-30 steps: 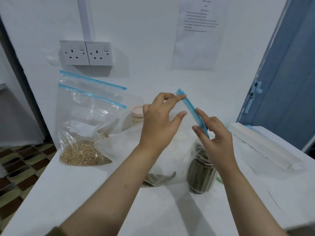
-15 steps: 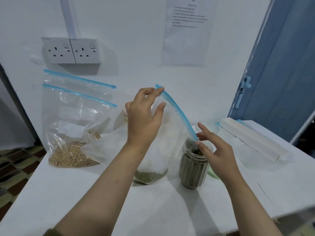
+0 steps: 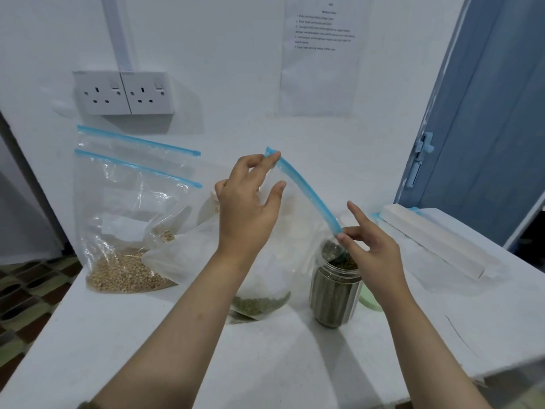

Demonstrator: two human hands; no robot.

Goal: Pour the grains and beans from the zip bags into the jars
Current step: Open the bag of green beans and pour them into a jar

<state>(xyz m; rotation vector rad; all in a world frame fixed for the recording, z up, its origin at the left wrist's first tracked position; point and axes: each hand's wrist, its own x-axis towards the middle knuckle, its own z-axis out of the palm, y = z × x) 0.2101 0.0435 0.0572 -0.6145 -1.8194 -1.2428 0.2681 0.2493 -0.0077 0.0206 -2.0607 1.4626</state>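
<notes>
The right hand (image 3: 373,255) has lowered its pinched end of the bag (image 3: 306,196) to the jar (image 3: 334,290) below it, while the left hand (image 3: 247,208) pinches the other end high, so pouring can resume.

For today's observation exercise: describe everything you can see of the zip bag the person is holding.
The zip bag is clear, thin plastic with a blue zip strip along its top. The left hand pinches the strip's upper end; the right hand pinches its lower end at the mouth of the clear jar. The strip slopes down towards the jar. A small heap of green beans lies in the bag's sagging bottom, which rests on the white table.
</notes>
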